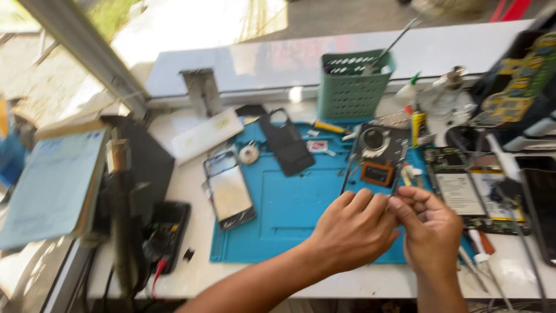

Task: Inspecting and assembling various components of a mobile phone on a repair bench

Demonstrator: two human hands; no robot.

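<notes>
Both hands meet over the right part of a blue rubber work mat [289, 214] that lies on a white bench [191, 272]. The left hand [353, 229] is curled, its fingers bent toward the right hand [431, 229], and the fingertips of the two touch. Whatever they pinch between them is too small and blurred to tell; I cannot say whether either hand actually grips a thing.

Just beyond the fingertips, on the mat, lies an opened black phone body [376, 156] with a round part near its top and an orange-framed rectangle lower down. A pair of thin metal tweezers [349, 168] rests along its left edge.

Farther left on the mat lies a phone screen with a pale reflective face [230, 191], tilted, half over the mat's edge. Between it and the opened phone a black back cover with a camera cut-out [286, 145] lies flat, with a small round white reel [249, 153] beside it.

Behind the mat stands a green perforated plastic basket [350, 87] holding a thin metal tool. Right of it is a small yellow tube [418, 126] and a white bottle with a green tip [408, 93]. Right of the hands, two circuit boards with white rectangular labels [463, 191] lie side by side.

At the far left a blue-covered booklet [49, 185] sits on a stack, a white flat carton [205, 136] lies near the window ledge, and a black meter with red leads [168, 235] rests at the bench's near edge.
</notes>
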